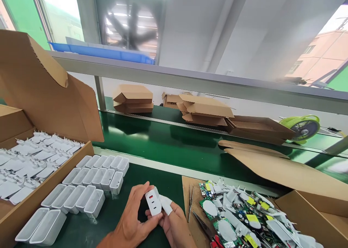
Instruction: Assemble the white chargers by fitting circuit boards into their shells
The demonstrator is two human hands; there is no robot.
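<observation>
A small white charger housing (153, 201) faces me, tilted, with one reddish port and darker slots in its front. My left hand (132, 213) is closed on it from the left, thumb at its lower edge and fingers along its top. From the right and below, my right hand (174, 219) grips it too; a white covering wraps one of its digits. Rows of open white plastic cases (65, 197) stand to the left of my hands. On the right lies a heap of green circuit boards with white parts and yellow pieces (233, 219).
An open cardboard box (89, 157) at left holds many flat white parts (35, 157). Red-handled pliers (203, 226) and tweezers (190, 201) lie beside the heap. Another open carton (307, 211) stands far right. Behind are flattened boxes (206, 106), a green fan (303, 128) and a shelf (190, 74).
</observation>
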